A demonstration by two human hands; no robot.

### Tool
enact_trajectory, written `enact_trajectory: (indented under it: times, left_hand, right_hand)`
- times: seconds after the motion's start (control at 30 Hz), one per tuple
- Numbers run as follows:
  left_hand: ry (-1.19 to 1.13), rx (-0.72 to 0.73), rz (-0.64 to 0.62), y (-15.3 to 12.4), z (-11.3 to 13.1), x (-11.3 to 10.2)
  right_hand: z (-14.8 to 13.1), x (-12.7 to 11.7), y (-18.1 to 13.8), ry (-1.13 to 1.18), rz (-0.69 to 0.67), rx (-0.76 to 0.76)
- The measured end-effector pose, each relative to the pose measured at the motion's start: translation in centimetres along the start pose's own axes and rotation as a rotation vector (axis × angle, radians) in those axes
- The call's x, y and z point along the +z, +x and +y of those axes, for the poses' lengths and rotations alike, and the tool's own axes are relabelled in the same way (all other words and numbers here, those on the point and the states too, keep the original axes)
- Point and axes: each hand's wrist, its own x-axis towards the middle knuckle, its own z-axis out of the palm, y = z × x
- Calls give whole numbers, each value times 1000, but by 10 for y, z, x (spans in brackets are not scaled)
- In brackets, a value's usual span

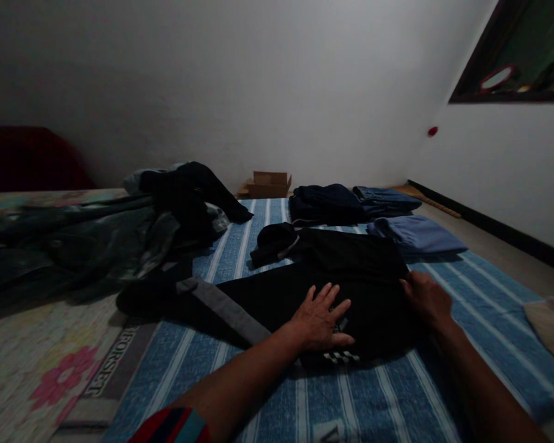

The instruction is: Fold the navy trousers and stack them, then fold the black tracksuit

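- Left hand [321,320] presses flat on the black garment [305,295], fingers spread.
- Right hand [425,299] pinches its right edge.
- Folded clothes [378,215] sit beyond on the striped blue sheet [466,289].

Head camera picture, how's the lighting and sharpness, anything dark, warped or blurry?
Head view: dim overall; the black garment under the left hand and right hand loses its folds in shadow; the wall lines bow from wide-angle distortion; the clothes pile at left looks murky and soft.

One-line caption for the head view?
Left hand flat on a black garment, right hand gripping its edge, on a blue striped sheet.
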Motion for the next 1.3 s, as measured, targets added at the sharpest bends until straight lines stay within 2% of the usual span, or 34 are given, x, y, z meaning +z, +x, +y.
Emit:
enact_trajectory:
  times: [0.07, 0.17, 0.27, 0.33, 0.57, 0.77, 0.93, 1.17, 1.3]
  left_hand:
    - [2, 14, 9, -1, 2, 2]
    - [11, 27, 30, -3, 3, 6]
    - [29, 53, 50, -3, 2, 8]
    - [39, 74, 64, -3, 2, 9]
    - [13, 49, 64, -4, 5, 11]
    - [-50, 28, 64, -1, 10, -8]
    - [-41, -46, 122, 24, 14, -24]
    - [5, -132, 213, 58, 21, -12]
    - [39, -220, 220, 80, 17, -22]
  right_hand:
    - [-13, -5, -7, 4, 48, -82]
    - [-40, -7, -26, 70, 54, -300]
    - [-64, 3, -50, 133, 30, -473]
    - [-73, 13, -63, 152, 25, -527]
    - [-66, 40, -80, 76, 8, -521]
    - [-64, 41, -82, 33, -68, -502]
    - [-66, 35, -82, 35, -127, -486]
    - [-67, 27, -84, 29, -185, -478]
    - [-68, 25, -85, 40, -195, -467]
